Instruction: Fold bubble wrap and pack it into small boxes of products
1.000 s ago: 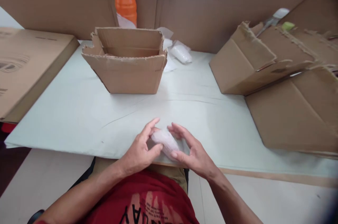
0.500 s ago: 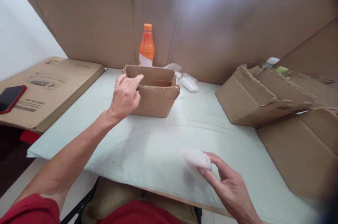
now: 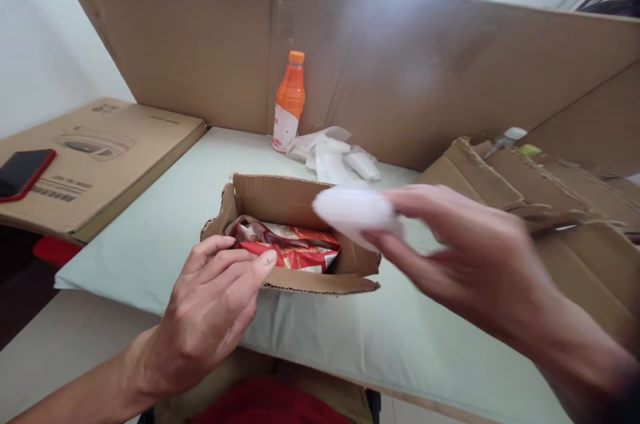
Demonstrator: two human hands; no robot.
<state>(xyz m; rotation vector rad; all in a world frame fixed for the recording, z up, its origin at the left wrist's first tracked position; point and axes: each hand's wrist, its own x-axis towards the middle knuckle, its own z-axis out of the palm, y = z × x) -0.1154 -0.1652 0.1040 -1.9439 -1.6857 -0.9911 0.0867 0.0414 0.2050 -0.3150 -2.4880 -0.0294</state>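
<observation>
A small open cardboard box stands near the table's front edge, with red and white printed packets lying inside. My left hand grips the near left of its rim, fingers reaching over the edge. Between thumb and fingers of my right hand is a white rounded bundle, smeared by motion, over the right part of the box. It looks like something wrapped in white plastic, but its contents cannot be made out.
An orange drink bottle and several white plastic packets are at the back by a tall cardboard wall. Torn cardboard boxes stand at right. At left, a phone lies on a flat carton.
The box has come closer to me with my left hand at its rim, and its packets now show. My right hand has raised the white bundle from low over the table to above the box.
</observation>
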